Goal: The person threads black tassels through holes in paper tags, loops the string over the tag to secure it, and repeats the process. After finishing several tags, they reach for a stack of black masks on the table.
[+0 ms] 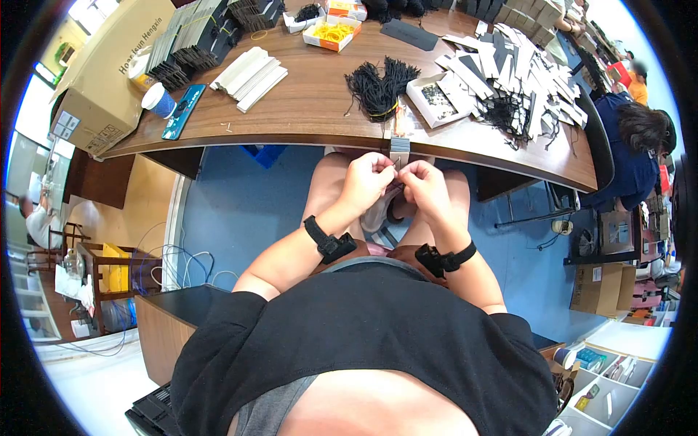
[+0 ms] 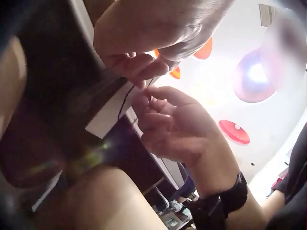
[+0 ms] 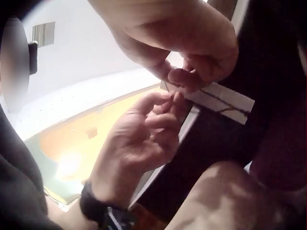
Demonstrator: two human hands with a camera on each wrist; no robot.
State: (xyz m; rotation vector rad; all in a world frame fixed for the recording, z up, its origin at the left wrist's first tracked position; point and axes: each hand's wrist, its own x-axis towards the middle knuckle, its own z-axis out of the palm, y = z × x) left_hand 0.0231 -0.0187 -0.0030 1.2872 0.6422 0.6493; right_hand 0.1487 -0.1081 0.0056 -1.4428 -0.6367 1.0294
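Just in front of the desk edge, over the lap, my left hand point(image 1: 367, 183) and right hand point(image 1: 427, 190) meet fingertip to fingertip. Both pinch a thin black cord point(image 2: 123, 99) between thumb and forefinger. Close by the fingers a narrow pale card strip point(image 3: 223, 101) juts out at the desk edge, and the cord runs across it in the right wrist view. From above, the strip looks like a small grey stack point(image 1: 399, 147). The cord's ends are hidden by the fingertips.
On the desk point(image 1: 305, 109) lie a bundle of black cords point(image 1: 382, 87), a white box of small pieces point(image 1: 435, 102) and a heap of pale and dark strips point(image 1: 509, 73). To the left are stacked strips point(image 1: 249, 76), a paper cup point(image 1: 158, 100) and a cardboard box point(image 1: 109, 80).
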